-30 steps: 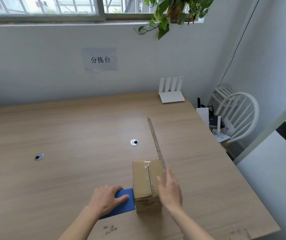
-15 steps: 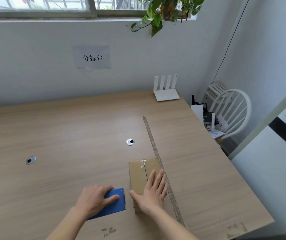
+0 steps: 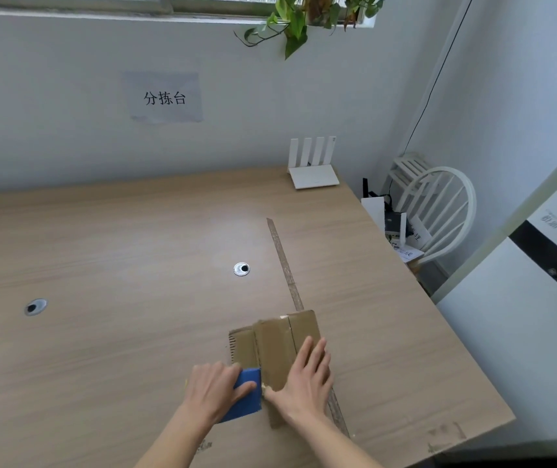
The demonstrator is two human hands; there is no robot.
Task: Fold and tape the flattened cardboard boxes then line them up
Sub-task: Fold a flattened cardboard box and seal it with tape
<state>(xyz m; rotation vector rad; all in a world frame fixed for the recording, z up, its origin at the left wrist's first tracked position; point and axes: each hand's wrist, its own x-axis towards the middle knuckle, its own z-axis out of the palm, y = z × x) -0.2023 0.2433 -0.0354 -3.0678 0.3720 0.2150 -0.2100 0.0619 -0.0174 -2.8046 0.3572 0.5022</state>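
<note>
- The cardboard box (image 3: 275, 346) sits on the wooden desk (image 3: 118, 251) near its near right part, just left of a long strip of tape (image 3: 287, 265) that runs from the desk's middle toward the near edge.
- The box's top shows a taped seam, and a flap stands out on its left side.
- The right hand (image 3: 304, 383) lies flat on the near right part of the box, its fingers (image 3: 317, 356) straight and spread, pointing away; it presses rather than grips.
- The left hand (image 3: 216, 386) rests on a blue flat object (image 3: 248, 398) that lies on the desk touching the box's near left side; its fingers are lightly bent over the object's top, and I cannot tell whether they grip it.
- Two round cable holes (image 3: 241, 269) are set in the desk, one in the middle and one further left.
- A white router (image 3: 314, 168) stands at the far right corner of the desk.
- A paper sign (image 3: 165, 97) hangs on the far wall, and a plant (image 3: 304, 15) trails from the window sill.
- A white chair (image 3: 439, 211) stands to the right of the desk.
</note>
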